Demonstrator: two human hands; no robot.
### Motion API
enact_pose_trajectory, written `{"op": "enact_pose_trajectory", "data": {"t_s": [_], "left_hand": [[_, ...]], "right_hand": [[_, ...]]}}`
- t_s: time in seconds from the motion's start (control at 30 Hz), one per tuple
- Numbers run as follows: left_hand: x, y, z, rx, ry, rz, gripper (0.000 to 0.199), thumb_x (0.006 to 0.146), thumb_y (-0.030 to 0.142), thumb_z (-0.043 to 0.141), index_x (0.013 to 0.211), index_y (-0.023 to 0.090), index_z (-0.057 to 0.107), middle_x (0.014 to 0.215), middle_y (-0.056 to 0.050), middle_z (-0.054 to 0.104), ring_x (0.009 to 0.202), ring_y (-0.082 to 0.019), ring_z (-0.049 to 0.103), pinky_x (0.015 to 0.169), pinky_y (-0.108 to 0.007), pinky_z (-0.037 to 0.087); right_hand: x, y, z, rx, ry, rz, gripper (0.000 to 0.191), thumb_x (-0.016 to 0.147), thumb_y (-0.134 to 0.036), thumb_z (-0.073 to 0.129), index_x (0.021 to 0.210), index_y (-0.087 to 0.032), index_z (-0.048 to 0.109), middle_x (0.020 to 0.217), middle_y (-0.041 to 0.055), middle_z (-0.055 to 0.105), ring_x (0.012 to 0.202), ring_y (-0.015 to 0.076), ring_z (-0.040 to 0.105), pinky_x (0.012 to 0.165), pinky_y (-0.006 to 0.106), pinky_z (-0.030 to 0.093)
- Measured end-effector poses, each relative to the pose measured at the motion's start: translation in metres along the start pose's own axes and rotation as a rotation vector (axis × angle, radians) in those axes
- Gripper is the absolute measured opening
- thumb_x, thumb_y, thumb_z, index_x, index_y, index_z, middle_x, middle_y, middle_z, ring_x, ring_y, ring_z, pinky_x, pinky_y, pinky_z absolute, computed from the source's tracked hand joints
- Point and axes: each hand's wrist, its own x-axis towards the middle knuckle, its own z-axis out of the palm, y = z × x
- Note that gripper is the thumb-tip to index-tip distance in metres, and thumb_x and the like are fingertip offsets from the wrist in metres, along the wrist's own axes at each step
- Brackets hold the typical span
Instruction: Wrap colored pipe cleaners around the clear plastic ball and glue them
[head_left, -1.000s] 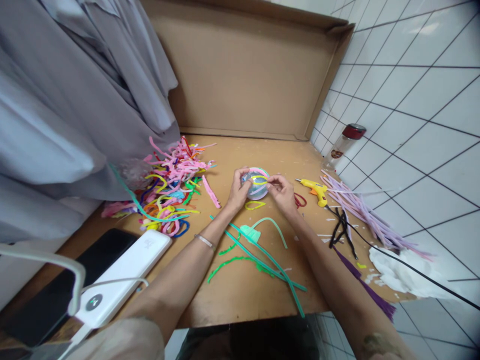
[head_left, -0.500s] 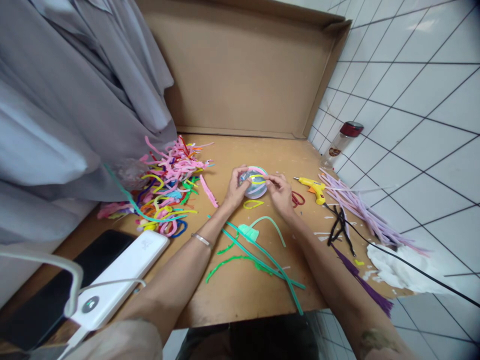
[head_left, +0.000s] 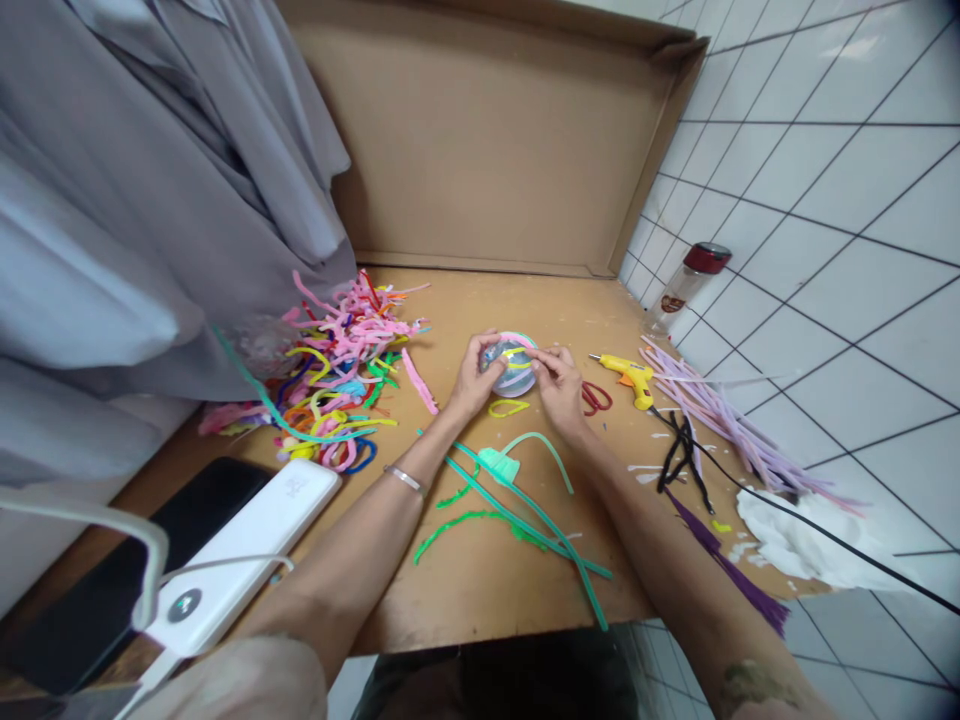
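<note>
A clear round ball (head_left: 516,382), wrapped in pink, lilac and green pipe cleaner strips, is held just above the table. My left hand (head_left: 477,374) grips its left side, the thumb pressing on the front. On the ball's upper front lies a yellow pipe cleaner (head_left: 517,352). My right hand (head_left: 559,388) pinches at the right end of that strip, its fingertips against the ball's edge. Below the ball a yellow pipe cleaner loop (head_left: 508,408) rests on the table. Red-handled scissors (head_left: 598,398) lie partly hidden beside my right hand.
A tangled heap of coloured pipe cleaners (head_left: 352,350) sits at left, near a white power bank (head_left: 247,550). Teal pipe cleaners (head_left: 525,515) lie in front. At right are a yellow glue gun (head_left: 630,378), lilac pipe cleaners (head_left: 720,430) and a red-capped jar (head_left: 679,290).
Both hands keep nearly the same hold on the ball. The right fingertips have shifted slightly along the yellow strip's end. The whole view has moved a little.
</note>
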Motion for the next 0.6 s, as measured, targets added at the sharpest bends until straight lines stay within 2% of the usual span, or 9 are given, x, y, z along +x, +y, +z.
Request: {"op": "enact_pose_trajectory", "data": {"t_s": [0.1, 0.23, 0.37, 0.5, 0.6], "left_hand": [[0.001, -0.002, -0.001, 0.0, 0.001, 0.009, 0.047, 0.079, 0.053, 0.072, 0.112, 0.021, 0.06, 0.138, -0.015, 0.059, 0.136, -0.03, 0.053, 0.118, -0.047, 0.036], [0.003, -0.004, -0.001, 0.0, 0.018, -0.002, 0.047, 0.078, 0.052, 0.073, 0.112, 0.022, 0.06, 0.137, -0.015, 0.06, 0.135, -0.029, 0.054, 0.117, -0.047, 0.037], [0.002, -0.004, -0.001, -0.014, 0.037, -0.017, 0.045, 0.076, 0.048, 0.076, 0.11, 0.023, 0.06, 0.136, -0.012, 0.061, 0.134, -0.028, 0.054, 0.117, -0.045, 0.038], [0.001, -0.002, 0.0, -0.02, 0.039, -0.026, 0.044, 0.074, 0.046, 0.078, 0.108, 0.024, 0.061, 0.136, -0.013, 0.061, 0.134, -0.028, 0.054, 0.117, -0.045, 0.039], [0.001, -0.002, 0.001, -0.012, 0.024, -0.03, 0.046, 0.074, 0.045, 0.078, 0.109, 0.021, 0.06, 0.136, -0.015, 0.06, 0.135, -0.03, 0.054, 0.118, -0.047, 0.038]], "right_hand": [[0.002, 0.0, -0.002, 0.048, -0.014, 0.052, 0.024, 0.085, -0.04, 0.063, 0.094, -0.026, 0.081, 0.097, 0.0064, 0.068, 0.098, 0.0223, 0.062, 0.091, 0.04, 0.053], [0.006, 0.002, -0.002, 0.213, -0.013, 0.194, 0.028, 0.081, -0.048, 0.066, 0.083, -0.023, 0.079, 0.097, 0.0055, 0.074, 0.099, 0.0226, 0.065, 0.092, 0.041, 0.053], [0.005, 0.004, 0.004, 0.351, 0.011, 0.295, 0.031, 0.075, -0.05, 0.072, 0.085, -0.021, 0.075, 0.096, 0.0061, 0.075, 0.09, 0.0208, 0.067, 0.086, 0.037, 0.055], [0.001, 0.009, 0.01, 0.264, 0.03, 0.284, 0.032, 0.071, -0.046, 0.075, 0.09, -0.021, 0.071, 0.093, 0.0045, 0.073, 0.077, 0.0164, 0.063, 0.074, 0.03, 0.054], [0.0, 0.012, 0.011, 0.202, 0.035, 0.261, 0.031, 0.072, -0.044, 0.073, 0.092, -0.021, 0.068, 0.091, 0.0035, 0.072, 0.075, 0.0152, 0.062, 0.07, 0.029, 0.053]]}}
